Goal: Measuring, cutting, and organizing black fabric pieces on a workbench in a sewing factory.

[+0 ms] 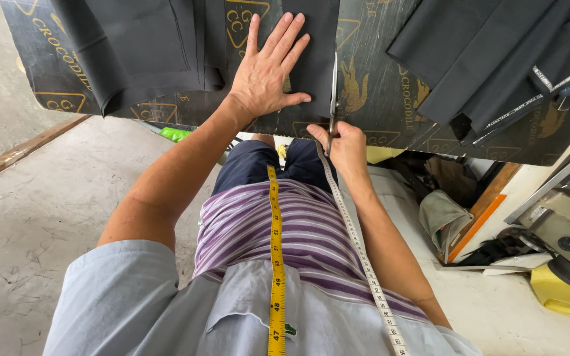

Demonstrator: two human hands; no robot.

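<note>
L hand lay spread flat on dark fabric; R hand just below its edge, fingers closed round scissors cutting upward beside L thumb.

Even, soft daylight fills the head view; no hard shadows fall on the floor. The dark cloth beside the fingers of the left hand shows little fold detail, being nearly black. Beyond the right hand, the scissors give a faint glint. Focus is sharp at both hands. Wide-angle distortion bends the table edge and stretches the sleeve at the lower margin. The tape is crisp.
</note>
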